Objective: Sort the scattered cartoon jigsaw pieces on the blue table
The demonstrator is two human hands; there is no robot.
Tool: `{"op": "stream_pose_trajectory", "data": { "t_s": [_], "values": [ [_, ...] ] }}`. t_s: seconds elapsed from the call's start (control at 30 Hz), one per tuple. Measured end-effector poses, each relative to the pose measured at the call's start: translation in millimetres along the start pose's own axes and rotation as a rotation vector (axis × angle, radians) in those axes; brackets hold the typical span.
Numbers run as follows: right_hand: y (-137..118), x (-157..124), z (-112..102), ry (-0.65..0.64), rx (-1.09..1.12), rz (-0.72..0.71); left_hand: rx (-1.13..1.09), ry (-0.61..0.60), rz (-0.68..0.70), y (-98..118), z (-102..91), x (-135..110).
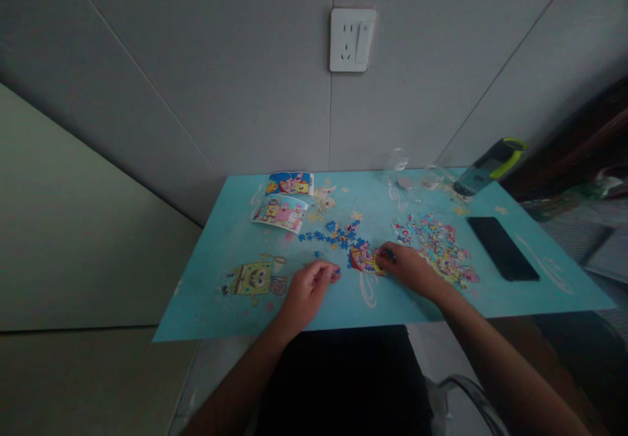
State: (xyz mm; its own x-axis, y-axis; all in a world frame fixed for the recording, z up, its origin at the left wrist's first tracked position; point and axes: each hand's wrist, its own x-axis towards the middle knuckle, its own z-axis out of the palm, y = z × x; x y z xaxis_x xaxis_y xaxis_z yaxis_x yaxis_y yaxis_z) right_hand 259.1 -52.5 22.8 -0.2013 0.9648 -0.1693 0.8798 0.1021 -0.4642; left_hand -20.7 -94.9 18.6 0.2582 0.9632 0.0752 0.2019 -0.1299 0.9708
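Observation:
My left hand (308,287) rests on the light blue cartoon-printed table (235,305), fingers curled and pinching a small blue puzzle piece (336,270). My right hand (407,267) lies to the right of it, its fingertips closed on the edge of a small joined cluster of puzzle pieces (364,258). Loose blue pieces (330,233) lie scattered just beyond both hands. A larger heap of many-coloured pieces (441,246) spreads out to the right of my right hand.
Two picture cards (284,200) lie at the back left. A black phone (502,247) lies at the right. A clear glass item (396,169) and a green-and-grey device (490,163) stand at the back. A wall socket (352,39) is above.

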Motion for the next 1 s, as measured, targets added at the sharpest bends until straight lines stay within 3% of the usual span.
{"op": "stream_pose_trajectory", "data": {
  "t_s": [0.17,0.47,0.8,1.0],
  "values": [
    [5,2,-1,-0.033,0.036,-0.034,-0.031,0.051,-0.01,-8,-2.1,4],
    [-2,-1,-2,-0.03,0.067,-0.039,0.241,0.104,0.125,-35,-4.5,14],
    [3,2,-2,-0.061,0.063,-0.06,0.374,0.016,0.184,-33,-9.1,21],
    [-3,1,-5,-0.05,0.042,-0.058,0.478,0.024,0.212,-32,-6.3,22]
  ]
}}
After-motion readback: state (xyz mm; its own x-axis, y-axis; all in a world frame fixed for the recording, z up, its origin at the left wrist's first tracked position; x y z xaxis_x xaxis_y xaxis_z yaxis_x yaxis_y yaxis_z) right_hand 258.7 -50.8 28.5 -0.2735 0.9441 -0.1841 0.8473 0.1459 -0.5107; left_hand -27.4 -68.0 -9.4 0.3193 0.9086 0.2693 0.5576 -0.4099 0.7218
